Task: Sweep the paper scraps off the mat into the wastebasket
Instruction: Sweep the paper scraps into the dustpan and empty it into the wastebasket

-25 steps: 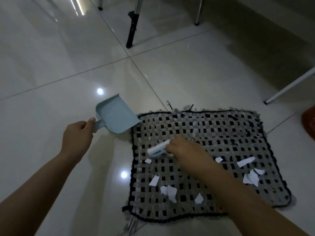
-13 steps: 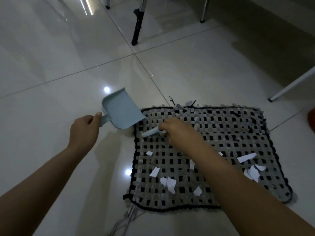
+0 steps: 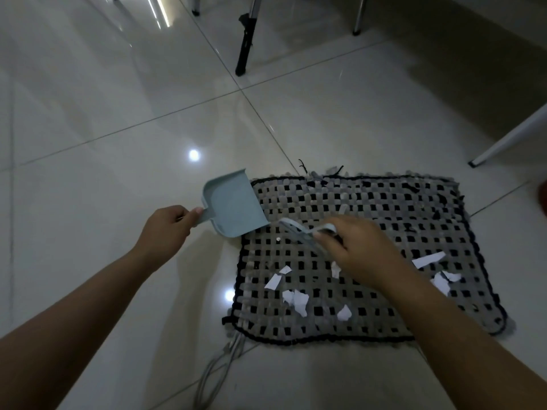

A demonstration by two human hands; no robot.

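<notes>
A grey and black woven mat [image 3: 384, 208] lies on the tiled floor. Several white paper scraps [image 3: 296, 300] are scattered over its near half, with more on the right [image 3: 429, 258]. My left hand [image 3: 168, 229] grips the handle of a light blue dustpan [image 3: 233, 205], whose lip rests at the mat's left edge. My right hand [image 3: 358, 247] holds a small white brush [image 3: 299, 229] over the mat, its tip close to the dustpan's lip. A tiny scrap [image 3: 278, 239] lies just below the brush.
A black tripod leg [image 3: 245, 45] and metal chair legs [image 3: 356, 16] stand on the floor beyond the mat. A white furniture leg [image 3: 509, 137] slants at the right. A red object [image 3: 544, 196] shows at the right edge. Grey cords [image 3: 213, 371] trail from the mat's near corner.
My right hand swept the brush from mid-mat up and left to the dustpan's lip. The dustpan stayed at the mat's left edge. The view shifted slightly.
</notes>
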